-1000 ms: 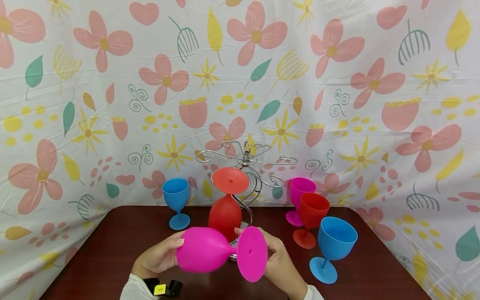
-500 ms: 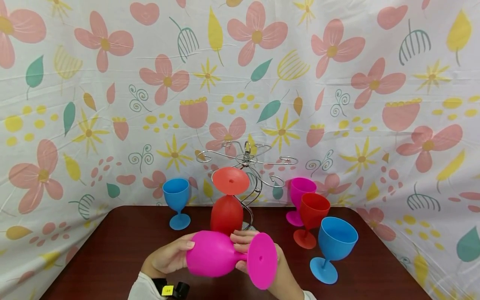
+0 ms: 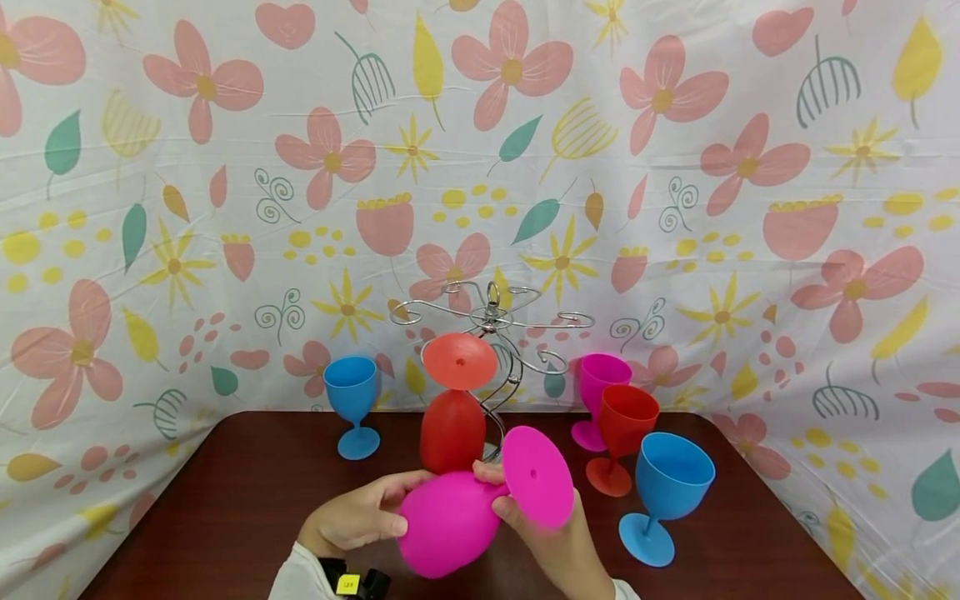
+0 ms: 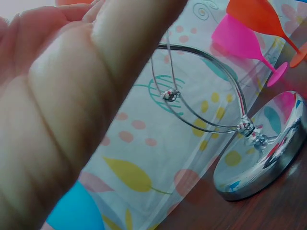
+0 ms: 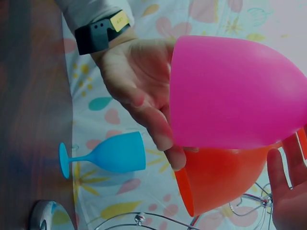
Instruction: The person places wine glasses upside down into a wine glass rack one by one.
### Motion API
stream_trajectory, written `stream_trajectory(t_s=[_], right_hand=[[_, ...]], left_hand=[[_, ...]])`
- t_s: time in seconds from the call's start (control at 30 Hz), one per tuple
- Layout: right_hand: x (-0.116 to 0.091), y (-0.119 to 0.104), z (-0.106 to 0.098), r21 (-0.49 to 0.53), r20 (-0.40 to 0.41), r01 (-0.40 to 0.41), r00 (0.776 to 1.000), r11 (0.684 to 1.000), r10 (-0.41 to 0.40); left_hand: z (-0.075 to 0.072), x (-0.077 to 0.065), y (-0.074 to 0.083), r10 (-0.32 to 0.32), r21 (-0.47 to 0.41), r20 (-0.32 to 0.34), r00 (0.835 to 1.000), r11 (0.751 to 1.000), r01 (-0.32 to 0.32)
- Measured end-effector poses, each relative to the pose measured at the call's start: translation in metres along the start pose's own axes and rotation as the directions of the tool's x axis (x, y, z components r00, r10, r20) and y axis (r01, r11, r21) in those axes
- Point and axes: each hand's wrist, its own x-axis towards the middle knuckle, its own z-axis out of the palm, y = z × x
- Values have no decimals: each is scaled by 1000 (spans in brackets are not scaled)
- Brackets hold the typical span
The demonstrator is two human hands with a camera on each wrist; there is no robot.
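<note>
A pink goblet [image 3: 450,529] lies tilted between my two hands in the head view, its bowl down to the left and its round foot up to the right. My left hand [image 3: 360,512] grips the bowl near the rim, thumb on the near side. At the stem, just under the foot, the thumb and fingers of my right hand [image 3: 558,550] pinch it. Right behind, a red goblet [image 3: 453,433] hangs upside down on a silver wire rack [image 3: 492,315]. In the right wrist view the pink bowl [image 5: 235,91] covers part of the red one.
One blue goblet [image 3: 351,392] stands upright at the back left. On the right side of the dark table [image 3: 225,500] are upright pink [image 3: 600,379], red [image 3: 626,421] and blue [image 3: 671,475] goblets. A flowered cloth [image 3: 300,250] hangs behind. The left wrist view shows the rack's round base [image 4: 268,153].
Both hands have carried the pink goblet to the right. Its foot has tipped upward and its bowl downward. The right hand's fingers have shifted their hold at the stem.
</note>
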Motion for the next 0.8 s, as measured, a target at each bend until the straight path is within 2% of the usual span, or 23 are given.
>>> stream_trajectory(t_s=[0.07, 0.2, 0.37, 0.5, 0.6, 0.67, 0.73, 0.8], right_hand=[[0, 0, -1, 75, 7, -17, 1000, 997, 16], [0, 0, -1, 160, 27, 18, 999, 987, -23], [-1, 2, -1, 165, 29, 49, 998, 985, -55], [-2, 5, -2, 141, 13, 105, 994, 984, -108], [-2, 5, -5, 122, -5, 118, 993, 986, -118], [-1, 4, -7, 120, -15, 103, 995, 987, -102], [0, 3, -10, 108, -20, 100, 995, 989, -99], [1, 3, -12, 86, -29, 91, 996, 992, -89]], left_hand=[[1, 2, -1, -14, 27, -2, 1000, 1000, 14], [2, 6, -2, -31, 33, -15, 999, 999, 31], [2, 7, -2, -7, 28, -1, 1000, 1000, 7], [-1, 4, 0, -13, 86, -19, 1000, 996, 14], [-5, -4, 2, -52, 171, -85, 995, 983, 66], [-7, -9, 2, -88, 233, -146, 985, 965, 121], [-10, -14, 2, -121, 299, -230, 966, 935, 188], [-12, -17, 1, -138, 351, -318, 938, 902, 252]])
